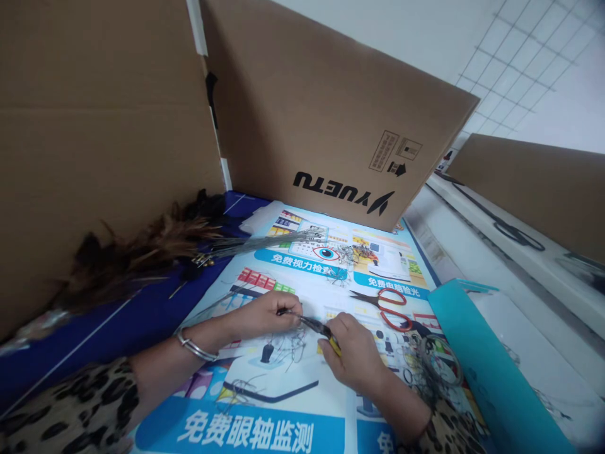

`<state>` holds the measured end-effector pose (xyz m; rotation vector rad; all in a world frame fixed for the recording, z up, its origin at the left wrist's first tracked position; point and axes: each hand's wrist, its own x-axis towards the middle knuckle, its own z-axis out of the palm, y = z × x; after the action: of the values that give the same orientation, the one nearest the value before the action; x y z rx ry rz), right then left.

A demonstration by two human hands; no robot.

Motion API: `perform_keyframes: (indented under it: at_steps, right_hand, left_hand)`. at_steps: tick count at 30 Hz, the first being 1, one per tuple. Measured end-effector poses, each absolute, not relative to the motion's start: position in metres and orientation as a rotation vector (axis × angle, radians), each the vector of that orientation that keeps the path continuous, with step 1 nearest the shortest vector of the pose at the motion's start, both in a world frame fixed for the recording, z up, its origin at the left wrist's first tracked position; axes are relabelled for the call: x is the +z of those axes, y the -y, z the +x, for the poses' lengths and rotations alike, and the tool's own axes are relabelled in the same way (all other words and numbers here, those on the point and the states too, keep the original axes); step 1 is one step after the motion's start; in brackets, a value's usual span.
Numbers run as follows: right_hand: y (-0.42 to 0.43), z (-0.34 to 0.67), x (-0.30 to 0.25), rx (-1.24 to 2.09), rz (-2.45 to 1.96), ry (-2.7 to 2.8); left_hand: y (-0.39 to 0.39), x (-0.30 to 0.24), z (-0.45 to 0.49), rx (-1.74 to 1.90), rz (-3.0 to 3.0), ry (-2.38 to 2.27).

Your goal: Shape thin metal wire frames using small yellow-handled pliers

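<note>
Yellow-handled pliers (316, 325), gripped in the right hand (355, 353), point leftward along their length, tip at the left hand (278, 313), which pinches a small dark piece (282, 311).

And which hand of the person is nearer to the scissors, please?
Right. The right hand is just on the near side of the scissors, slightly to their left, gripping pliers; the left hand is farther away to their left.

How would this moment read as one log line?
left hand: pinching small dark item; right hand: gripping pliers; pliers: tips at left hand; scissors: lying beyond right hand
</note>
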<state>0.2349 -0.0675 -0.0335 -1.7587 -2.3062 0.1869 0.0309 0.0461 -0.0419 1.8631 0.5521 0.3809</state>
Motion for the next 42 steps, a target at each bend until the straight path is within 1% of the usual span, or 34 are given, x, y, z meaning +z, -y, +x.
perform_keyframes:
  at_steps: [14, 27, 42]
  right_hand:
    - [0.0679, 0.2335, -0.0308, 0.051, -1.836, 2.381]
    - [0.0666, 0.2325, -0.0305, 0.053, -1.88, 2.45]
    - [0.0661, 0.232, -0.0314, 0.049, -1.897, 2.438]
  left_hand:
    - [-0.0447, -0.0415, 0.0326, 0.379, 1.956, -0.554]
    - [-0.042, -0.0422, 0.033, 0.39, 2.04, -0.546]
    - [-0.0416, -0.0444, 0.0326, 0.383, 2.008, -0.548]
